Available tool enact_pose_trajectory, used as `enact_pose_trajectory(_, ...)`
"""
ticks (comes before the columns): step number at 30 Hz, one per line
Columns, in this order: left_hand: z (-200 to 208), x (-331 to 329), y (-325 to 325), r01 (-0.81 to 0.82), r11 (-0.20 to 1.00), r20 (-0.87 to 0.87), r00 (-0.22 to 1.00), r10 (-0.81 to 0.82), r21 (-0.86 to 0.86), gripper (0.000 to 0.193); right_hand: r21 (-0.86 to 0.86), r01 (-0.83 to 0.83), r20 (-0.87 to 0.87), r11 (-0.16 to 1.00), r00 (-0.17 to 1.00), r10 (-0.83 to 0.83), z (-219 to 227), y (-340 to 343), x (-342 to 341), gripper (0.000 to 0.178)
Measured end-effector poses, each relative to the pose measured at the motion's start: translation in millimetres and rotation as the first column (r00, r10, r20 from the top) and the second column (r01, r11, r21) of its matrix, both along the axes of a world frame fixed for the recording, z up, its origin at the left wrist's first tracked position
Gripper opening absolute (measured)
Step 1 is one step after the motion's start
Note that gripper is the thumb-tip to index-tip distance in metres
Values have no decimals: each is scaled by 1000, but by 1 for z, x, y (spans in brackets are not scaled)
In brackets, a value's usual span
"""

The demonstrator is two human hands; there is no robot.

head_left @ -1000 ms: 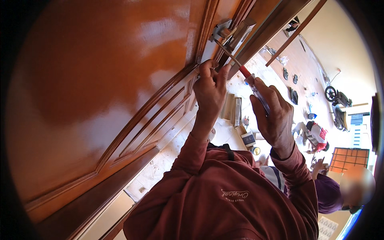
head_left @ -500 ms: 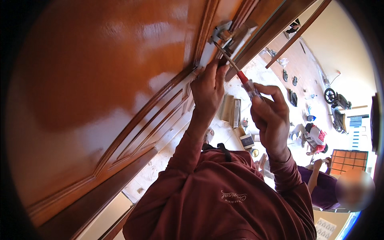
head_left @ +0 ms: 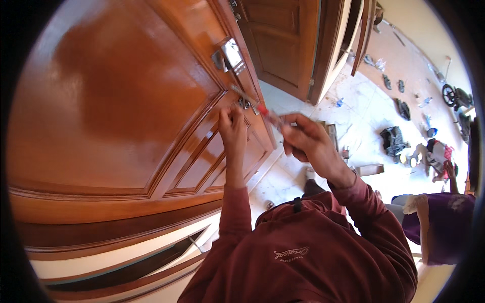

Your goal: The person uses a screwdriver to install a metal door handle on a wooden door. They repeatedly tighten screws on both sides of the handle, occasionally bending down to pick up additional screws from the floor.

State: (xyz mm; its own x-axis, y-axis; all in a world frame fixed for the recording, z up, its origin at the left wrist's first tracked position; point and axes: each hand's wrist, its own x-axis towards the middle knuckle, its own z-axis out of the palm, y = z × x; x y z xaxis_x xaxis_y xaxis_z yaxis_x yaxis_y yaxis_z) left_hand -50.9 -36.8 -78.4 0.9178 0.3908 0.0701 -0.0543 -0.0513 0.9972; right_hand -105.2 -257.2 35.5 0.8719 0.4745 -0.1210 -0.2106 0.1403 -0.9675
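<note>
My right hand [head_left: 309, 142] grips a screwdriver [head_left: 269, 115] by its red and clear handle. The shaft slants up and left, its tip in front of the brown panelled door [head_left: 121, 101]. My left hand [head_left: 232, 130] is closed with curled fingers, close to the door's edge; whatever it pinches, if anything, is hidden. Above both hands, a shiny metal door handle plate [head_left: 232, 54] is mounted along that edge. A smaller metal lock fitting [head_left: 245, 103] sits lower, partly behind the screwdriver shaft.
Another brown door leaf [head_left: 278, 40] stands beyond the gap. Over the pale tiled floor [head_left: 348, 108] lie shoes [head_left: 402, 108], a black bag [head_left: 392, 140] and an open box [head_left: 370, 169]. At right are a person in purple [head_left: 444, 227] and another person crouching [head_left: 439, 157].
The screwdriver has come away from the handle plate, and both hands are now below it. The view has shifted, showing the second door leaf and a gap beside the door edge.
</note>
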Motion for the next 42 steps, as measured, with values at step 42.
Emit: enact_pose_trajectory(42, -31, 22, -122, 32, 963, -256, 961, -104, -269, 34, 101, -142, 436, 985, 896, 85, -93, -60, 164, 39)
